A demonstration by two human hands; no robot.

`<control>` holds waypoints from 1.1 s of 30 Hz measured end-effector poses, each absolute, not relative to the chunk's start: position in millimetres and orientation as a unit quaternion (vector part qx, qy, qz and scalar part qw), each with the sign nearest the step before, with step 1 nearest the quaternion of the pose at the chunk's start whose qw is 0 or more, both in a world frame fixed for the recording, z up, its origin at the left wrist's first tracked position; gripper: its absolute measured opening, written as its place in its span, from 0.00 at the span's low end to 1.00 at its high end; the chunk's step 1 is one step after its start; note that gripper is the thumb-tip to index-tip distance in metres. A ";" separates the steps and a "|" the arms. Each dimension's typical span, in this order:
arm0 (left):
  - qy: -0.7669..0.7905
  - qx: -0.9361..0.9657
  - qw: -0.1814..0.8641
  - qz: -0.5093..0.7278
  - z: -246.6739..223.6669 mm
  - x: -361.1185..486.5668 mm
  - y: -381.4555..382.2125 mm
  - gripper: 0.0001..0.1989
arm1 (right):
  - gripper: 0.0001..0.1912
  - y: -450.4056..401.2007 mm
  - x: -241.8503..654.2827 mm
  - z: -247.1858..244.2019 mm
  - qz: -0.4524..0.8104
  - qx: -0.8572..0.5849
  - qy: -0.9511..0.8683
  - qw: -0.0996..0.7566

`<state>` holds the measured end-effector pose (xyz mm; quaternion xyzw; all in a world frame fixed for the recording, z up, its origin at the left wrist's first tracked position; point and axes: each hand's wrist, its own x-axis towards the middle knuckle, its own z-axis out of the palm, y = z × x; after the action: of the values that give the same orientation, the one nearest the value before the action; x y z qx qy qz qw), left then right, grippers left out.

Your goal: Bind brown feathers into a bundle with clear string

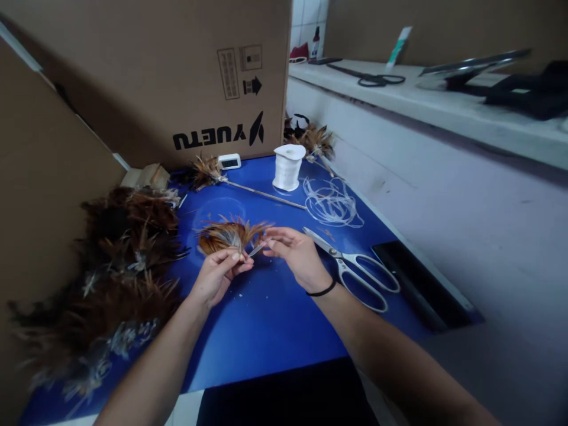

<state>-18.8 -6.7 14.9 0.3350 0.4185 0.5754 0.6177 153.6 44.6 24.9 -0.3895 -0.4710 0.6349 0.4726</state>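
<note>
My left hand (217, 275) pinches a fan of brown and orange feathers (222, 235) by its pale base, the tips pointing away from me. Just to the right, my right hand (295, 254) has its thumb and fingers closed on a thin whitish strip (256, 249) that reaches to the feather base. Whether the strip is ribbon or a quill I cannot tell. White-handled scissors (355, 266) lie beside my right wrist, blades apart. Beyond the hands, a feather-tipped stick (266, 194) crosses the blue table (266, 331).
Several dark and brown feather bundles (128, 284) are heaped at left. A white spool (288, 168) stands before a big cardboard box (146, 71), near loose clear strips (332, 204). A black tray-like object (417, 284) lies by the right wall, below a ledge (426, 112) holding black scissors (377, 78).
</note>
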 end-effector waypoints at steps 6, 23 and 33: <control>0.417 0.341 0.615 0.575 16.7 -23.9 -5.7 0.05 | 0.14 33.8 158.8 25.8 0.227 -0.436 -0.755 0.435; 0.453 0.339 0.600 0.565 19.9 -22.9 -9.0 0.09 | 0.11 24.4 157.5 35.3 0.325 -0.299 -0.828 0.345; 0.470 0.378 0.580 0.547 15.2 -19.9 -9.6 0.09 | 0.12 23.3 158.9 33.4 0.266 -0.335 -0.841 0.332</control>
<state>-19.9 -9.6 15.2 0.3784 0.4697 0.5473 0.5802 158.9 23.3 33.4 -0.3352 -0.8408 0.2659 0.3317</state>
